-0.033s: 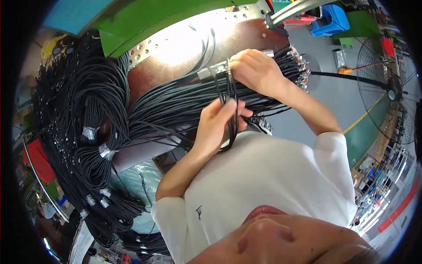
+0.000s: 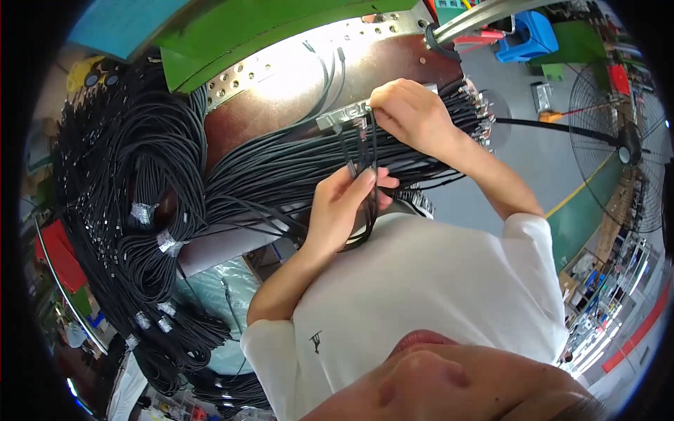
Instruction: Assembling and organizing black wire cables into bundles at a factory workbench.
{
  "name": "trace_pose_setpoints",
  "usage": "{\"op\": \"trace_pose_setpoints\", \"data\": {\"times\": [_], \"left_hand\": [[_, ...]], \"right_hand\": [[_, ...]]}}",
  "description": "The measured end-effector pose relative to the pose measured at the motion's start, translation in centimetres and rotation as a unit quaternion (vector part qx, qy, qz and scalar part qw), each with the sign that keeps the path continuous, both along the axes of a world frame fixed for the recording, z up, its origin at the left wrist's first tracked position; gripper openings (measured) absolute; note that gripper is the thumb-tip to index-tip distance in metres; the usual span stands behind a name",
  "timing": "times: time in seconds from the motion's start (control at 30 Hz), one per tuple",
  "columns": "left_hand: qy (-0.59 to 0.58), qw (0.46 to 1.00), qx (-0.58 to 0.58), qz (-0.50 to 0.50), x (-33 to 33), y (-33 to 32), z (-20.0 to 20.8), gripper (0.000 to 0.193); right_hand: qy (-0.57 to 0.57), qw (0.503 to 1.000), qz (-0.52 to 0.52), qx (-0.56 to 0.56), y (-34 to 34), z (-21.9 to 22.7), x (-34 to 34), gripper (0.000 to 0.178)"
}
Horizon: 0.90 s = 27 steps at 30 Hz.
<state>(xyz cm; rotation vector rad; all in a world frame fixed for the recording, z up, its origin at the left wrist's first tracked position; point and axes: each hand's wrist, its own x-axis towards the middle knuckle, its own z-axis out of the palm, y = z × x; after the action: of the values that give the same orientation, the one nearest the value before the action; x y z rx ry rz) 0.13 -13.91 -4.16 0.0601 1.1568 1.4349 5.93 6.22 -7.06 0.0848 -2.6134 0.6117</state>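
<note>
My left hand (image 2: 335, 210) is closed round several thin black cables (image 2: 371, 151), which run up from its fingers and hang in a loop below them. Above it, my right hand (image 2: 413, 116) pinches at the right end of a small silvery metal block (image 2: 342, 117). One of the held cables rises to those fingertips, but what they grip is hidden behind them. The upper cable ends stand close to the block's near side, slightly blurred; whether they touch it I cannot tell. A thick bundle of black cables (image 2: 274, 168) lies behind both hands.
Large coiled cable bundles (image 2: 158, 133) hang at the left, some tied with silvery wraps (image 2: 168, 243). Metal connector ends (image 2: 481, 112) stick out at the bench's right edge. Green panels (image 2: 246, 35) border the far side. A standing fan (image 2: 628, 147) and blue stool (image 2: 530, 35) are at the right.
My left hand has shifted slightly down and left, and the upper cable ends have dropped a little from the metal block. My right hand stays nearly in place.
</note>
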Motion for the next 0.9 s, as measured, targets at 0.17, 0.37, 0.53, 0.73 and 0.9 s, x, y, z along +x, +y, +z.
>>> {"op": "trace_pose_setpoints", "data": {"times": [0.17, 0.37, 0.53, 0.73, 0.9], "left_hand": [[0.079, 0.981, 0.116, 0.136, -1.5, -1.8, 0.2, 0.031], [-0.023, 0.992, 0.104, 0.065, -0.9, -0.8, -0.2, 0.034], [-0.031, 0.993, 0.097, 0.053, -0.6, -0.4, -0.6, 0.034], [-0.025, 0.995, 0.089, 0.041, -0.4, 0.0, -0.6, 0.034], [-0.023, 0.994, 0.092, 0.051, -0.3, 0.2, -0.6, 0.034]], "right_hand": [[-0.004, 0.993, -0.011, -0.117, -1.6, -0.2, -0.9, 0.016], [-0.016, 0.98, -0.05, -0.193, -1.9, -0.2, -0.6, 0.018], [0.003, 0.992, -0.056, -0.116, -2.3, -0.4, -0.9, 0.015], [0.015, 0.991, -0.064, -0.114, -2.2, -0.5, -0.9, 0.016], [0.0, 0.994, -0.053, -0.097, -1.5, 0.0, -0.3, 0.017]]}}
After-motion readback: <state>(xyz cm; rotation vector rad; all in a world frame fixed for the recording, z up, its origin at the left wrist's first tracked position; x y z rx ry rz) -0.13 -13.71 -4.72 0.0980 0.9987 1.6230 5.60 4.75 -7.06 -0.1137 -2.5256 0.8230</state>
